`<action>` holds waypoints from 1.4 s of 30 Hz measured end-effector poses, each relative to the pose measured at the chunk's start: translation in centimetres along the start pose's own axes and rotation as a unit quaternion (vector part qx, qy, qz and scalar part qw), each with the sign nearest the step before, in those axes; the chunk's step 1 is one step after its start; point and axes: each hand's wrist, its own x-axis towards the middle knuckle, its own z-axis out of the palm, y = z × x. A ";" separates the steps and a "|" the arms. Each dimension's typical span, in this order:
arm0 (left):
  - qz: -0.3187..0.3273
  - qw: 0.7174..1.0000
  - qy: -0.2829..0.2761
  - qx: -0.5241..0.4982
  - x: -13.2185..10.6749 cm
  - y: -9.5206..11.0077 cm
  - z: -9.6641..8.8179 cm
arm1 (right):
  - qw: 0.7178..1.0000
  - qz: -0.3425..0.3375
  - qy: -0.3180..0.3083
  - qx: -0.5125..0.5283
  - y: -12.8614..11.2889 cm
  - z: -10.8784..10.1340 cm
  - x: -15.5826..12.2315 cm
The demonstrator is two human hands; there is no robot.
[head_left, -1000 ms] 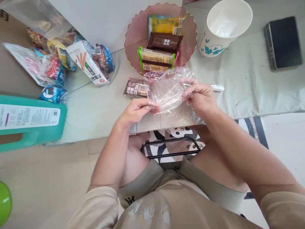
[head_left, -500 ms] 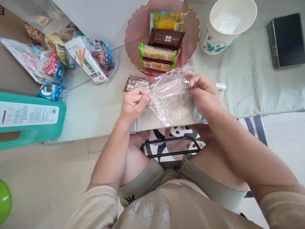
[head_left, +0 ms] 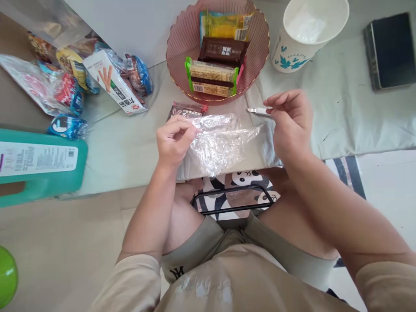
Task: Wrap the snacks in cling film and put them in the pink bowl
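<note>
My left hand (head_left: 175,138) pinches a crumpled clear plastic bag (head_left: 214,149) by its edge, and the bag hangs spread to the right over the table's front edge. To the right, my right hand (head_left: 290,123) is off the bag, its fingers loosely curled with a gap between thumb and fingertips. Close to those fingertips lies a small white utility knife (head_left: 258,111) on the cloth, partly hidden by the hand. Behind my left hand is a dark brown cocoa snack packet (head_left: 186,109), partly covered by hand and plastic.
A pink ribbed bowl (head_left: 182,82) holds several wrapped snacks at the back. Right of it stand a white paper cup (head_left: 290,50) with clear plastic inside and a black-topped box (head_left: 391,52). At left are bagged snacks (head_left: 69,84), a breadstick box (head_left: 113,82) and a teal jug (head_left: 78,167).
My right hand has let go of the plastic bag and moved a little right. The bag's right side has dropped, while my left hand keeps hold. The white knife shows more.
</note>
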 end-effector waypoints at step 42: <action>-0.279 0.884 -0.292 -0.237 0.1 2.3 0.5 | 0.918 0.167 -0.360 0.022 -3.7 0.9 -1.9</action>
